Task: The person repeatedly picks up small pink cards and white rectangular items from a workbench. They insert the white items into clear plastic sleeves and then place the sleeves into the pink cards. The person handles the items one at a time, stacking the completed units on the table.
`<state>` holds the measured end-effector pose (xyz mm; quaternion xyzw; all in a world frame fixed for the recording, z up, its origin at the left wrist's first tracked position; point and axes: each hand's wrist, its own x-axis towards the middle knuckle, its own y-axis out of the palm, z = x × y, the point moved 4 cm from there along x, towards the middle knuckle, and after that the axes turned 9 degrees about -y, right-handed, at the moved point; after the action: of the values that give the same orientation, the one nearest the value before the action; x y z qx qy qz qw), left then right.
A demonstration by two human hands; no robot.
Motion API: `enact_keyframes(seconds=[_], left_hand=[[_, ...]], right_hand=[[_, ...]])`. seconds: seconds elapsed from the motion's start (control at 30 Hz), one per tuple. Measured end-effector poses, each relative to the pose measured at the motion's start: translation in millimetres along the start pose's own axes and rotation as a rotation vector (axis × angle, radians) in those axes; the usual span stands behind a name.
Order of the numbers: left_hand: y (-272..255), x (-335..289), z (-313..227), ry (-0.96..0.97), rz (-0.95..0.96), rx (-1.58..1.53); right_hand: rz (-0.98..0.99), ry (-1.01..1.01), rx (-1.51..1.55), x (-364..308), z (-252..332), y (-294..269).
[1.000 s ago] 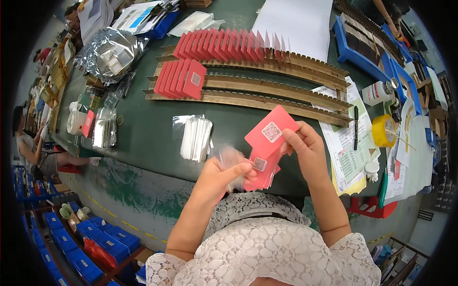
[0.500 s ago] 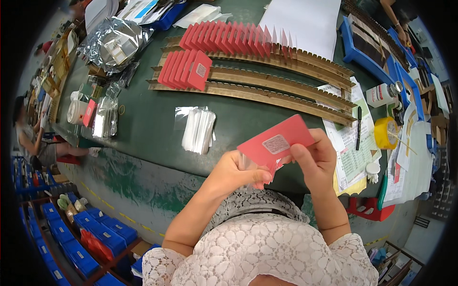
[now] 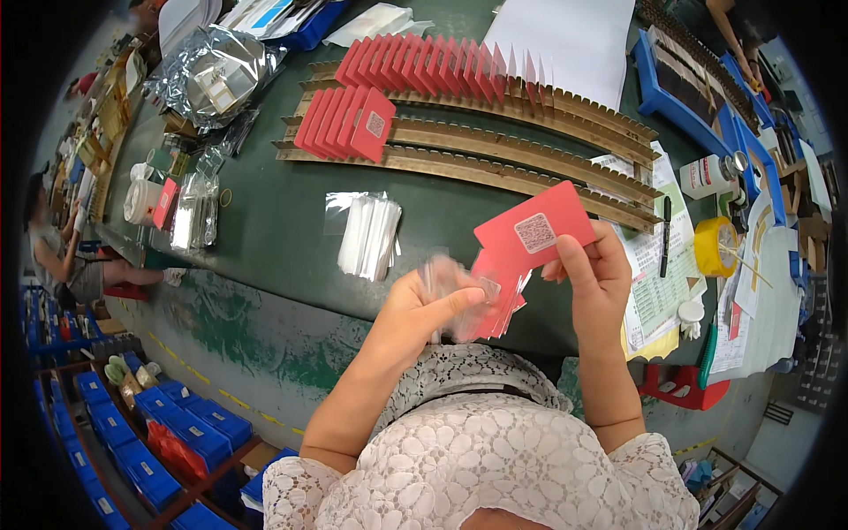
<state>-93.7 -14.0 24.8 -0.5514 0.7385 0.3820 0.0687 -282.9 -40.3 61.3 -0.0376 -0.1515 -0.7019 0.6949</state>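
Between thumb and fingers, my right hand (image 3: 596,269) pinches a red card (image 3: 536,228) with a square printed code on its face. My left hand (image 3: 433,309) is closed around a stack of red cards (image 3: 495,305), together with clear plastic sleeves (image 3: 442,278) that look blurred. The single card is tilted just above the stack, its lower edge overlapping it. Beyond my hands, more red cards stand in the slots of long notched racks (image 3: 495,150): a long row (image 3: 415,66) at the back and a shorter row (image 3: 344,124) in front.
A pile of clear sleeves (image 3: 369,238) lies on the green table (image 3: 283,238). To the right are printed sheets (image 3: 654,291), a black pen (image 3: 665,238), yellow tape (image 3: 714,247) and a white bottle (image 3: 704,177). Blue trays (image 3: 676,115) stand behind. A seated person (image 3: 57,247) is at far left.
My right hand has shifted the red card up and slightly right, off the stack in my left hand. More of that stack and the clear sleeves now shows.
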Motion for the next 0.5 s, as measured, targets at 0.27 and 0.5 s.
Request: enact_keyframes(seconds=[0.27,0.5], left_hand=[[0,3,3,0.139,0.027,0.079],[1,-2,-7,0.081,-0.087,0.162]], right_hand=[[-0.046,-0.049,0.060,-2,10,-5],[-0.002,-0.120,0.110,-8,22,3]])
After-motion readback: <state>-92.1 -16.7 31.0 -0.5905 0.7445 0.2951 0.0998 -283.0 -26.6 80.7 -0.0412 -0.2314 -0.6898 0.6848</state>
